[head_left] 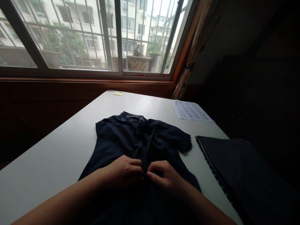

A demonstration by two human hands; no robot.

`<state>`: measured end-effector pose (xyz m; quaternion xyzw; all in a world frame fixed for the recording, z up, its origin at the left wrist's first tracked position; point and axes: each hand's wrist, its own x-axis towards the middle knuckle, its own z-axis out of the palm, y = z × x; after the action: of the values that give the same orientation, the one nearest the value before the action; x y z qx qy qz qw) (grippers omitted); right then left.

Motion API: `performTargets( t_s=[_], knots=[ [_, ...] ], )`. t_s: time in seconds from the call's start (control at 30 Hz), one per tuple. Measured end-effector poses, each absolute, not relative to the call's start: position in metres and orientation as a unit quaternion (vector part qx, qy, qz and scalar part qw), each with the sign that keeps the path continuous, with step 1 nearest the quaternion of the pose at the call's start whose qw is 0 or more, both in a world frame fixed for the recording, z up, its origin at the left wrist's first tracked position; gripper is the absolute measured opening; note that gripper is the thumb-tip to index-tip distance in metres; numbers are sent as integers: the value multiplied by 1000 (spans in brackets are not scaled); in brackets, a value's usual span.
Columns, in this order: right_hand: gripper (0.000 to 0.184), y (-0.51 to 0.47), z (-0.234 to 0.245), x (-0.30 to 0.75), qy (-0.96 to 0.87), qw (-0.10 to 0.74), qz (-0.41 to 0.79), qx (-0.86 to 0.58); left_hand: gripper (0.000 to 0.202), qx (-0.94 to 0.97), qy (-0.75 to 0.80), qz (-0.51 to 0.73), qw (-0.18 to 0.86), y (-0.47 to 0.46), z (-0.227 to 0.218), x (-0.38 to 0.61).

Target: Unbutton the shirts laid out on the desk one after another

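- Two hands meet at the middle of a dark blue shirt point(140, 137). The left hand point(125, 172) and the right hand point(164, 175) sit just beside each other, knuckles up.
- Both hands have their fingers curled in, closed on the cloth along the shirt's front opening; the fingertips are hidden underneath.
- The shirt lies flat on the white tabletop point(58, 156), collar at the far end, short sleeves spread left and right, hem near the person.
- It looks like thin, soft, light cloth that would sag and crease easily. The front edge, shoulders or hem seem the firmest places to hold it.
- On the right lies a dark folded cloth point(241, 168), close to the right sleeve.
- Farther off are a printed sheet of paper point(191, 111) and a yellow note point(117, 93), below the window point(93, 37).
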<state>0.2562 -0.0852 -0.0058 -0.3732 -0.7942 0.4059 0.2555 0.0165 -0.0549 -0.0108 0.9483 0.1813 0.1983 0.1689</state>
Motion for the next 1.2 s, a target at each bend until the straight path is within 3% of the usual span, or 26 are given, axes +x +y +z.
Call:
performTargets(
  t_s=[0.67, 1.2],
  knots=[
    [24, -80, -4, 258, -770, 269, 438, -378, 16, 946, 139, 233, 180, -54, -10, 16],
    [18, -83, -4, 254, -777, 232, 440, -384, 12, 966, 124, 212, 77, -57, -14, 17]
  ],
)
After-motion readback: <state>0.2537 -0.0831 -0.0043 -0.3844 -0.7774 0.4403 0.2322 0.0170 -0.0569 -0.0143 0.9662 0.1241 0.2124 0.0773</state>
